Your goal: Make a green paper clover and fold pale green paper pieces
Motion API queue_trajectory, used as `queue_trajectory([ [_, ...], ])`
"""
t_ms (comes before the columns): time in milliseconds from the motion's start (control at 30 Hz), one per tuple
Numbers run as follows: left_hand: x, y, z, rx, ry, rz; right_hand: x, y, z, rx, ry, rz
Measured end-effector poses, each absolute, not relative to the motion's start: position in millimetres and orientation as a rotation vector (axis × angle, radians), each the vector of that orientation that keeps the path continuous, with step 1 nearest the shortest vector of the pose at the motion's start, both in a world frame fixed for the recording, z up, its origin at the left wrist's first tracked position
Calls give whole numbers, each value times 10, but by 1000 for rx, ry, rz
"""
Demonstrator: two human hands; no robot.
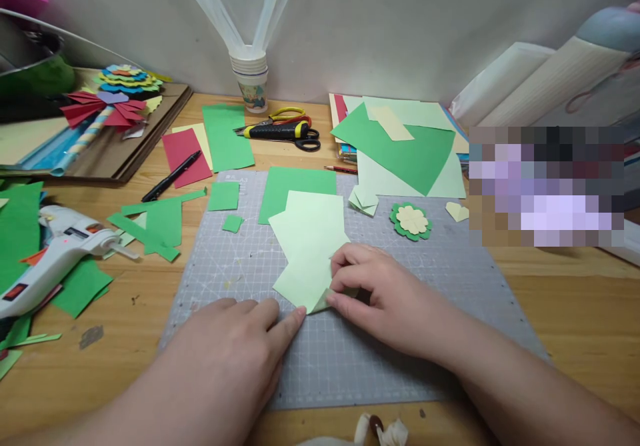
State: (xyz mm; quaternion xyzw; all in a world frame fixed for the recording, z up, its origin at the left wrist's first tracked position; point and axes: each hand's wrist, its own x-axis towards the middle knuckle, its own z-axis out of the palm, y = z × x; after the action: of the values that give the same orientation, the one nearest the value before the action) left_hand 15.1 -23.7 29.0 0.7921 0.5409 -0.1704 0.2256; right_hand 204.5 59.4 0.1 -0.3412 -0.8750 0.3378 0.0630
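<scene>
We have a pale green paper piece [305,259] lying on the grey cutting mat [235,266], near its middle. The piece is longer than it is wide; its long axis runs from the lower left, close to us, up and away towards the back of the mat, where it overlaps a darker green sheet [295,186]. Its nearest corner points down towards the front edge of the mat.

Our right hand [380,293] pinches that near corner between thumb and fingertips, the fingers curled close together, and a small flap of paper is turned up under them. Our left hand [235,346] lies mostly flat on the mat, fingers loosely together, its index fingertip touching the same corner from the left; it holds nothing.

To the right on the mat sits a green and cream paper flower [411,221]. Off the mat to the left lie a white glue gun [55,246] and green paper scraps [155,223]. Further back we see a black pen [170,177], scissors [283,129] and a paper cup of glue sticks [251,79].
</scene>
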Motion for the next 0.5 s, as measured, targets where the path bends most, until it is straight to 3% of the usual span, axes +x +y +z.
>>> queue_trajectory([
  [500, 180, -341, 165, 2299, 1441, -376, 1953, 515, -80, -1165, -2642, 848],
])
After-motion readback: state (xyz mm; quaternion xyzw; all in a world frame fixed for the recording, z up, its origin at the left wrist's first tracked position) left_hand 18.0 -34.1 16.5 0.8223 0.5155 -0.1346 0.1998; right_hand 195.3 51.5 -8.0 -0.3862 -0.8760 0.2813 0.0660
